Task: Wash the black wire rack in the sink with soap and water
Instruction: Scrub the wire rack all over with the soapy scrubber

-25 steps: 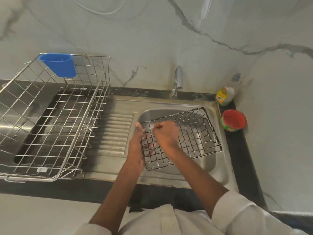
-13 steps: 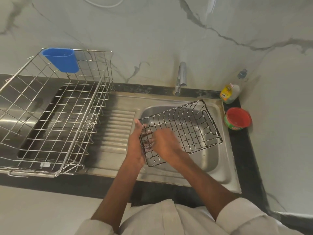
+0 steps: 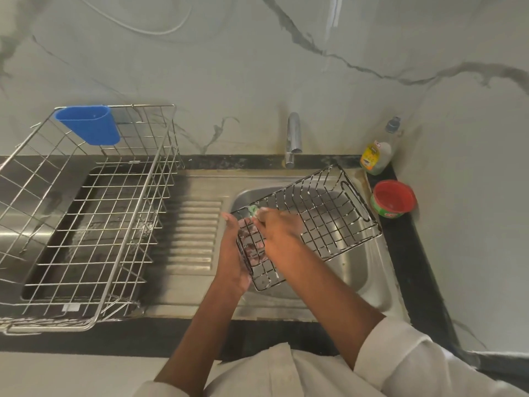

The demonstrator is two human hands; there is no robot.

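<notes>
Black wire rack (image 3: 323,213) sits tilted over the sink (image 3: 372,270). Left hand (image 3: 232,253) grips its near end, right hand (image 3: 279,227) pinches a green scrubber (image 3: 253,209) against the wires.

Your right hand (image 3: 279,224) covers most of the green scrubber (image 3: 253,209) and part of the rack (image 3: 320,213), your left hand's (image 3: 233,253) fingers blur behind the wires, and the bottle's (image 3: 377,151) label is too small to read.

Black wire rack (image 3: 323,216) with grid base and low sides, tilted over the steel sink (image 3: 372,285) basin, right end at the sink's back-right corner. White soap suds cling to wires along its near edge.
</notes>
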